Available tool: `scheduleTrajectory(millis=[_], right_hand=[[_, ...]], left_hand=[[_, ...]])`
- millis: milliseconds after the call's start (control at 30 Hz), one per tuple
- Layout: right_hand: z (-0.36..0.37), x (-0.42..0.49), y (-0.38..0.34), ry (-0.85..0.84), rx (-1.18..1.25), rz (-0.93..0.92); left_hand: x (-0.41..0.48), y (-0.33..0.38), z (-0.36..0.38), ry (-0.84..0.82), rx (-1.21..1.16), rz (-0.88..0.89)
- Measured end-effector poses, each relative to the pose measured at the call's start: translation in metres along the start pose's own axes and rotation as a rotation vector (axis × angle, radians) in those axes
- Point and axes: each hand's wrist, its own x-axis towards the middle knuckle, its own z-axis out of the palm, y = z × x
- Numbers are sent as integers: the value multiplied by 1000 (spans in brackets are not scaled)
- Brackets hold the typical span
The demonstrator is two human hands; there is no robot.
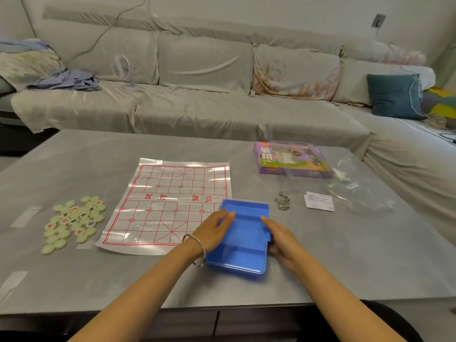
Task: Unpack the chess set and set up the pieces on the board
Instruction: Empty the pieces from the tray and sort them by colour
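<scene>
**Q:** What lies between the hands?

**A:** A blue rectangular plastic case (240, 243), lid side up. My left hand (214, 229) holds its left edge with the fingers curved over the top. My right hand (281, 240) clasps its right edge in the same way. I cannot tell whether the case rests on the grey table top (98, 280) or sits just above it.

**Q:** And the playing surface?

**A:** A glossy white sheet printed with a red chess grid (170, 206) lies flat just left of my left hand. The case's far left corner overlaps the sheet's right edge.

**Q:** The pieces?

**A:** A loose heap of pale round discs (74, 222) lies well left of my left hand, beyond the sheet. Some show red or black characters, others are blank side up.

**Q:** The remaining items?

**A:** A silver bangle (197, 250) circles my left wrist. Ahead of my right hand are small metal ring puzzles (282, 200). To their right lie a white printed paper slip (319, 201) and a crumpled clear plastic bag (357, 188). Farther ahead stands a purple cardboard box (291, 157). A covered beige sofa (204, 70) runs behind the table.
</scene>
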Motion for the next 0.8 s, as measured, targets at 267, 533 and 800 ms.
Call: scheduleTrajectory(millis=[267,533,800], right_hand=[[-72,-2,-32,301,204,-123],[-161,-6,-30,720,423,-123],[-158,-5,-18,768,-298,-71]], left_hand=[[20,48,28,152,-180,135],[37,42,74,87,-171,94],[36,34,86,85,-36,123]])
